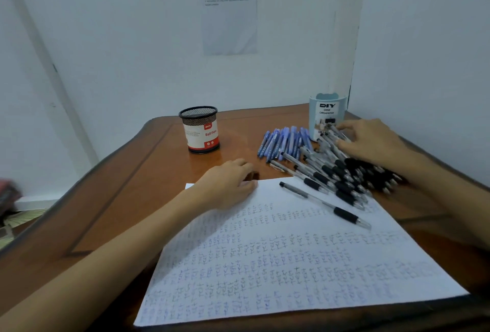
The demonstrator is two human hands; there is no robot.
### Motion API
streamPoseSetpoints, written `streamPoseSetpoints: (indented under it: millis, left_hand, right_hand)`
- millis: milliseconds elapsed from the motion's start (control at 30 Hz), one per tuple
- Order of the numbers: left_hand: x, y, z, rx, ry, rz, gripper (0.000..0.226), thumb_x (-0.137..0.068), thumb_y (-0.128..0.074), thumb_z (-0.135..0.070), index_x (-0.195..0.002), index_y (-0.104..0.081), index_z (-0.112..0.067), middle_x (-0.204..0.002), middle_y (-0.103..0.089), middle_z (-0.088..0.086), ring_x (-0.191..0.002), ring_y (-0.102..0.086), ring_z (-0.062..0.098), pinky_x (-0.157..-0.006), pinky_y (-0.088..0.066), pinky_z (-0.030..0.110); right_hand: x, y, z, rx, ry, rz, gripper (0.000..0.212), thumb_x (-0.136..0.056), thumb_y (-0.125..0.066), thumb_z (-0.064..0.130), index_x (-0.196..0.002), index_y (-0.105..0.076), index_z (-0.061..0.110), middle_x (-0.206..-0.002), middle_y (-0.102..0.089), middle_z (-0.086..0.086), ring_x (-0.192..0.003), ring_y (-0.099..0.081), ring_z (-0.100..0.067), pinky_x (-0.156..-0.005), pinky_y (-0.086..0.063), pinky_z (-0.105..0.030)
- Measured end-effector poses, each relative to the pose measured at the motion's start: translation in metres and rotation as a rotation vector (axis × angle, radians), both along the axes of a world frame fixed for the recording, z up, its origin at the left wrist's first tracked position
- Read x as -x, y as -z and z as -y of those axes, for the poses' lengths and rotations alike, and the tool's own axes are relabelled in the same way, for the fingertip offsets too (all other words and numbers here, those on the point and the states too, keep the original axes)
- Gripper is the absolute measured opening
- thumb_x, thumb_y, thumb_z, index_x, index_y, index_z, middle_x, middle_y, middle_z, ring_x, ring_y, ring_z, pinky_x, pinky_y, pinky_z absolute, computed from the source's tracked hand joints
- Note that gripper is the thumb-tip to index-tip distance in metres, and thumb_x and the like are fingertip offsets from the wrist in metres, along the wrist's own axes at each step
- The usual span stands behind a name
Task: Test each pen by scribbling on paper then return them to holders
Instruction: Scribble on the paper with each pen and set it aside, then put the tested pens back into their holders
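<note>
With the left hand [228, 184] loose on the scribbled white paper sheet [291, 265] and the right hand [371, 142] spread, grip unclear, over the heap of clear black-gripped pens [336, 172] by the pale-blue cylindrical holder [327, 115], a careless tug may roll pens off the wooden tabletop [153, 188]

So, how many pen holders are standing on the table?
2. The black mesh holder stands near the back edge of the table, left of the blue pens. The light blue desk organizer stands in the back right corner, behind them. No other is visible.
</note>
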State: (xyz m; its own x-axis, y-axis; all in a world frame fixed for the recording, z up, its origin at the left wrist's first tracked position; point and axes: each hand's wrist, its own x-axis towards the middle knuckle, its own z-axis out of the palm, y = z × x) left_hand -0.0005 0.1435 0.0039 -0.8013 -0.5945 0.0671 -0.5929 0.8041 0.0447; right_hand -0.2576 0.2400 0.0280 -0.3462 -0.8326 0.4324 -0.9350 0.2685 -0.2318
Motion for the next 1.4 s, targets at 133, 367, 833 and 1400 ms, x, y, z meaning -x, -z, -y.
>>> streamPoseSetpoints:
  millis: [133, 367, 833, 1400]
  left_hand:
    - [0.022, -0.011, 0.005, 0.039, 0.060, -0.101, 0.032, -0.099, -0.039, -0.032, -0.122, -0.056, -0.018, -0.116, -0.051, -0.001, -0.093, -0.053, 0.011, -0.070, -0.047, 0.022]
    - [0.068, -0.017, 0.008, 0.104, 0.201, -0.219, 0.035, -0.098, -0.041, -0.034, -0.128, -0.048, -0.018, -0.125, -0.048, 0.000, -0.100, -0.050, 0.011, -0.076, -0.046, 0.024]
    - [0.127, -0.014, 0.077, 0.016, 0.224, -0.243, 0.045, -0.097, -0.042, -0.034, -0.137, -0.038, -0.014, -0.137, -0.038, 0.007, -0.125, -0.039, 0.022, -0.100, -0.036, 0.035]
    - [-0.033, 0.009, 0.190, -0.345, -0.218, -1.134, 0.131, -0.040, -0.071, -0.073, -0.145, -0.003, -0.031, -0.152, -0.015, -0.001, -0.134, -0.028, 0.010, -0.109, -0.032, 0.036]
  right_hand:
    - [-0.003, 0.005, 0.001, -0.053, 0.048, -0.138, 0.041, -0.088, -0.055, 0.034, -0.128, -0.054, 0.025, -0.063, -0.046, 0.005, -0.072, -0.050, -0.022, -0.048, -0.032, -0.025]
    - [0.002, 0.007, 0.005, -0.043, 0.057, -0.179, 0.048, -0.086, -0.047, 0.061, -0.123, -0.057, 0.030, -0.104, -0.049, -0.005, -0.106, -0.045, -0.022, -0.074, -0.039, -0.030]
    - [0.024, 0.016, 0.021, -0.026, 0.007, 0.269, 0.063, -0.084, -0.054, 0.054, -0.140, -0.034, 0.032, -0.134, -0.038, -0.009, -0.127, -0.037, -0.024, -0.104, -0.036, -0.040]
    - [0.073, 0.015, 0.119, 0.134, -0.302, 0.881, 0.112, -0.034, -0.094, 0.041, -0.130, -0.043, 0.014, -0.113, -0.066, -0.008, -0.103, -0.065, -0.020, -0.080, -0.055, -0.031]
